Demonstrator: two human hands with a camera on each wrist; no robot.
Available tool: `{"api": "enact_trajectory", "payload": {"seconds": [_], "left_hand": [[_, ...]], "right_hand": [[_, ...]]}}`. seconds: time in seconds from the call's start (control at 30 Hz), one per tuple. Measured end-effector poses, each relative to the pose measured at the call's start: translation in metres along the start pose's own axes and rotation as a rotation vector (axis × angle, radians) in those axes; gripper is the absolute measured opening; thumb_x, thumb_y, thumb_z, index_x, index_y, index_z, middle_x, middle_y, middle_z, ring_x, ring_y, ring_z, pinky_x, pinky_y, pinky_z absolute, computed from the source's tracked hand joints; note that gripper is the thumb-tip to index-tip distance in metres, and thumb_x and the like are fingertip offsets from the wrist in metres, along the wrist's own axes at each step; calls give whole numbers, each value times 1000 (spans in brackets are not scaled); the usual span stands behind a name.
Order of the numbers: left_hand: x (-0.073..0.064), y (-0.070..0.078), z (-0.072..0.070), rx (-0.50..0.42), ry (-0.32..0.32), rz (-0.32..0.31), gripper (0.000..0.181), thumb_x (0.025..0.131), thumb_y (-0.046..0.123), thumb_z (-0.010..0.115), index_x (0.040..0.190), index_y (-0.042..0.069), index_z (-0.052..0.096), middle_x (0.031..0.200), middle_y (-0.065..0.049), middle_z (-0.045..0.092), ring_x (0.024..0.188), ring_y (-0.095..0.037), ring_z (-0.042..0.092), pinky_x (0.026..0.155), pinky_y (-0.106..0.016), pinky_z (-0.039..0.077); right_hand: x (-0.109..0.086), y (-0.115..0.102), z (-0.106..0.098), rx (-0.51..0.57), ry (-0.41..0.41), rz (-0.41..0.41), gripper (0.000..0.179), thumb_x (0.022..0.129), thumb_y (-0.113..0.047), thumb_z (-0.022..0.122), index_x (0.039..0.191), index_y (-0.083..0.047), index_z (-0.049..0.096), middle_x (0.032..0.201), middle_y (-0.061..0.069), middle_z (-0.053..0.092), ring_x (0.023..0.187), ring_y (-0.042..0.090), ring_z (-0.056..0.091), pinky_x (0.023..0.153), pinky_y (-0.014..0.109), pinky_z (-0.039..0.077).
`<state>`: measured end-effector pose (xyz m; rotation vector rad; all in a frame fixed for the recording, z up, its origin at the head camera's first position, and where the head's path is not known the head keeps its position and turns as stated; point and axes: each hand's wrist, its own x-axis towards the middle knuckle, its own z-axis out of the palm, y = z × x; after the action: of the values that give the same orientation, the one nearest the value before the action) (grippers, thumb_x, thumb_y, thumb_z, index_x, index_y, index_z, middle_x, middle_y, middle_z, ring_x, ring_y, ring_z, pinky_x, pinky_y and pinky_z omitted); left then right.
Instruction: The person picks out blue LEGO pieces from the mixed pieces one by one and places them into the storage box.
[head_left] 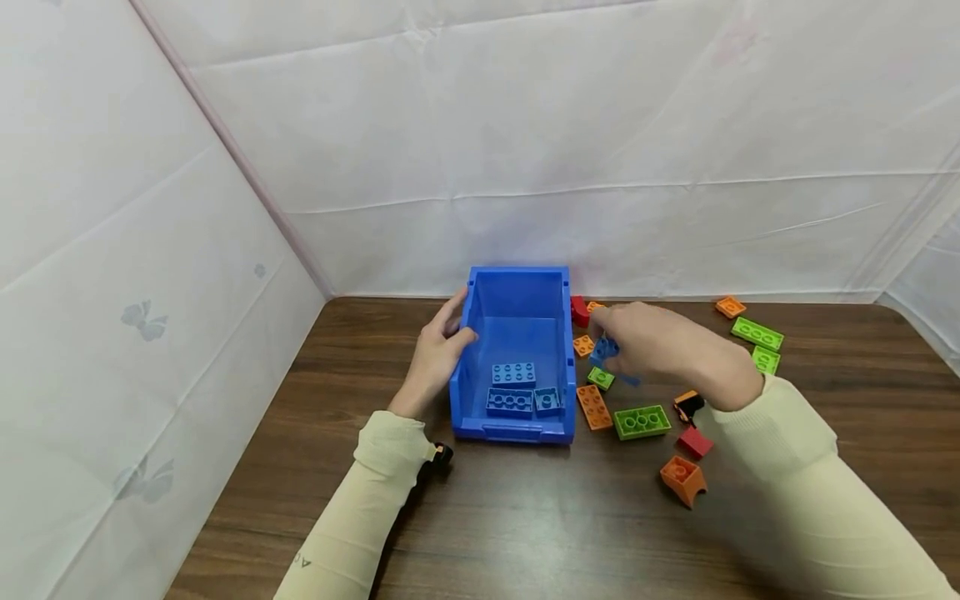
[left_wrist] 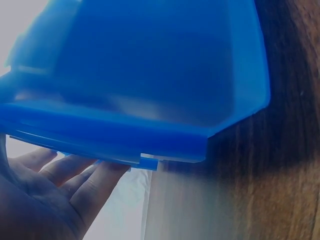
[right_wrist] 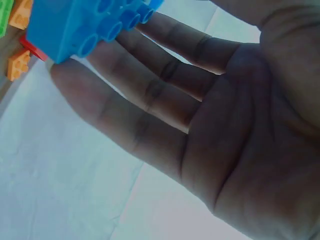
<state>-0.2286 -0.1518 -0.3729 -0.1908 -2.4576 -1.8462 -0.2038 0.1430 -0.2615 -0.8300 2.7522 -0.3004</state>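
A blue plastic bin (head_left: 517, 292) stands on the table. My left hand (head_left: 437, 354) grips its left wall, thumb over the rim and fingers along the outside; the left wrist view shows those fingers (left_wrist: 95, 192) against the bin wall (left_wrist: 150, 65). Inside the bin lie a studded blue brick (head_left: 513, 374), an upturned blue brick (head_left: 510, 402) and a smaller blue brick (head_left: 547, 402). To the right of the bin, my right hand (head_left: 648, 342) holds a blue building brick (right_wrist: 70, 30), its fingers against the studs. A bit of blue (head_left: 632, 381) shows below that hand, its shape unclear.
Loose bricks lie right of the bin: an orange brick (head_left: 595, 407), a green brick (head_left: 642, 422), a red brick (head_left: 696, 442), an orange curved brick (head_left: 684, 481), and a green brick (head_left: 757, 332) farther right. A small black piece (head_left: 442, 455) sits beside the left sleeve. White sheeting (head_left: 525, 125) hangs behind.
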Motion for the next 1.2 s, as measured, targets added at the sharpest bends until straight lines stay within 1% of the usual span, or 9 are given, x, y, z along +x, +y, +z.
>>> {"api": "enact_trajectory", "payload": {"seconds": [0.13,0.27,0.37,0.53,0.6,0.77,0.9,1.0,1.2], "left_hand": [[0,-1,0,-7,4,8,70,100,6,57,167,21,40,145,-19,63,119,-38,67,96,-58,56],[0,-2,-1,-12,8,13,71,100,6,58,166,22,40,144,-19,64,118,-39,68,95,-58,56],[-1,-2,-1,-18,5,8,71,100,7,58,167,23,39,145,-19,64,118,-40,68,95,-59,56],[-1,-3,-1,-24,5,0,71,101,7,58,167,23,39,145,-19,63,119,-40,68,96,-59,56],[-1,-3,-1,-23,6,-2,71,101,6,57,167,22,39,145,-19,63,119,-39,68,96,-59,55],[-1,-3,0,-26,5,1,71,100,7,58,167,21,39,145,-20,64,119,-40,68,97,-60,55],[0,-4,1,-40,-6,9,71,100,7,57,167,21,38,146,-21,62,119,-44,67,97,-61,55],[0,-4,2,-48,-13,15,70,101,6,57,167,21,38,147,-21,61,119,-46,67,95,-61,55],[-1,-3,1,-47,-13,11,69,102,5,56,167,22,38,147,-22,61,120,-46,67,94,-61,56]], "right_hand": [[9,-1,-10,1,40,-35,28,93,-8,77,117,1,65,99,8,68,84,24,63,79,45,58],[18,-4,-19,17,74,-87,31,93,-6,76,120,3,64,109,14,71,91,28,66,84,49,57],[26,-7,-24,26,84,-97,34,94,-5,74,124,5,64,114,17,70,96,30,66,87,51,56],[42,-13,-29,23,115,-127,34,97,-8,73,126,5,64,111,15,69,97,30,65,87,49,56],[47,-16,-29,30,122,-132,35,98,-11,73,128,3,63,114,14,69,99,29,66,89,48,56],[62,-23,-23,58,124,-133,38,100,-16,72,134,0,62,122,13,68,104,28,65,92,48,56],[75,-24,-15,101,106,-157,39,101,-15,72,135,0,61,126,15,67,110,30,64,94,49,55],[83,-22,-6,118,102,-179,38,100,-14,74,134,0,62,125,15,67,110,30,65,94,49,55],[96,-20,11,77,105,-201,39,99,-15,76,133,1,64,125,16,69,109,30,66,97,48,55]]}}
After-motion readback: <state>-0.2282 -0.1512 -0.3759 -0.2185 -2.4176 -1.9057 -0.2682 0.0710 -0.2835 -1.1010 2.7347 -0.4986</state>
